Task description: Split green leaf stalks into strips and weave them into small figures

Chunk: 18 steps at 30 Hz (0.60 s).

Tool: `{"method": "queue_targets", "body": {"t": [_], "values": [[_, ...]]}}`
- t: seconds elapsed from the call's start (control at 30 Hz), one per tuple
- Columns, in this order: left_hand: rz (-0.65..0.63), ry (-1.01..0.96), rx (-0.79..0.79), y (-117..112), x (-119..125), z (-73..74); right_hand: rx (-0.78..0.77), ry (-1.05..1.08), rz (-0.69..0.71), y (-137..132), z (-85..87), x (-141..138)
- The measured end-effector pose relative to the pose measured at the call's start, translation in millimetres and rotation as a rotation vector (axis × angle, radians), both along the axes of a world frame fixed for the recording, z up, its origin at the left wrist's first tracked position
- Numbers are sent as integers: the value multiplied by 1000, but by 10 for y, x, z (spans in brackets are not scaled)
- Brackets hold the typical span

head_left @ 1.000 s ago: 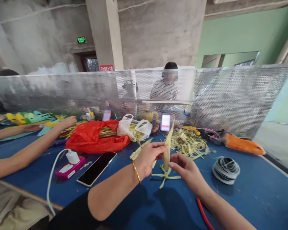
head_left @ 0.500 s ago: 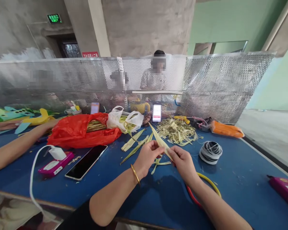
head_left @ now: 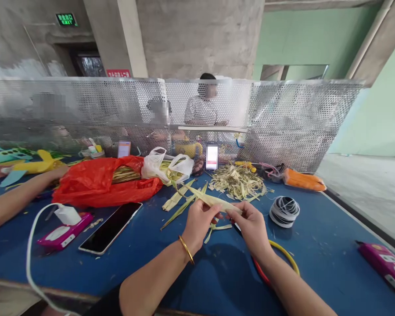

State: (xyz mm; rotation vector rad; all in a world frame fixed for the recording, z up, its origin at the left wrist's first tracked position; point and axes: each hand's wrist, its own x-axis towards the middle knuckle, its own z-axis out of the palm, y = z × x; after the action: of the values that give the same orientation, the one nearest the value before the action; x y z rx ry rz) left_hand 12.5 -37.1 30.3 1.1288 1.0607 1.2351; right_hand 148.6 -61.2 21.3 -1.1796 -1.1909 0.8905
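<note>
A pale dried leaf strip point(head_left: 208, 198), much like a corn husk, is stretched between my two hands above the blue table. My left hand point(head_left: 202, 219), with a gold bangle at its wrist, pinches it near the middle. My right hand point(head_left: 250, 224) grips its right end between thumb and fingers. Under them a small knotted piece of the same leaf point(head_left: 217, 228) shows in part. More leaf strips point(head_left: 177, 202) lie on the table beyond my left hand. A red and yellow ring point(head_left: 285, 254) lies partly hidden under my right forearm.
A heap of leaf scraps point(head_left: 238, 182) and a spool of cord point(head_left: 285, 211) lie beyond my right hand. A phone point(head_left: 112, 228), a magenta power strip point(head_left: 66, 230) and a red bag point(head_left: 85, 184) lie left. Another person's arm point(head_left: 23, 199) reaches in. A perforated metal screen point(head_left: 289, 118) stands behind.
The leaf strip has turned from steeply slanted to nearly level, its tip dipping leftward. Both hands still hold it. The whole view has shifted a little.
</note>
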Motion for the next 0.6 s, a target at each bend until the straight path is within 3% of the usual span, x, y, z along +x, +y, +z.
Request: {"method": "queue_targets", "body": {"t": [0.4, 0.5, 0.6], "values": [[75, 56, 194, -18, 43, 3, 42, 108, 65, -79, 65, -48], [61, 78, 257, -26, 53, 23, 14, 124, 103, -99, 75, -53], [21, 58, 256, -29, 82, 38, 36, 106, 50, -88, 55, -59]]}}
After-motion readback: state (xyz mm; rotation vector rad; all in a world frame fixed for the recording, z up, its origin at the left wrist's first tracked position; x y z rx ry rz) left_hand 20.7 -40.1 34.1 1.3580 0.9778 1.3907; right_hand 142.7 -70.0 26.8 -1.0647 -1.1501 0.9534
